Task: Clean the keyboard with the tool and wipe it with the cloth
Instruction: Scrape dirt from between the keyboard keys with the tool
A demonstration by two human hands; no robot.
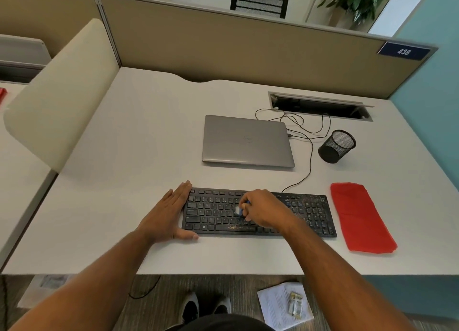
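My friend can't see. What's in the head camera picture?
A right hand holds a small brush on a black keyboard while the left hand lies flat against its left end. A red cloth lies to its right, a closed laptop behind.

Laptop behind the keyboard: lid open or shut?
Shut. The laptop lies flat on the desk with its grey lid down and logo facing up; no screen or keys show.

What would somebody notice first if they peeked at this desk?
Probably the bright red cloth, lying flat at the right end of the black keyboard. Next, the two hands: the right hand holds a small blue-and-white tool on the middle keys, while the left hand lies flat against the keyboard's left end. Behind sits a closed grey laptop.
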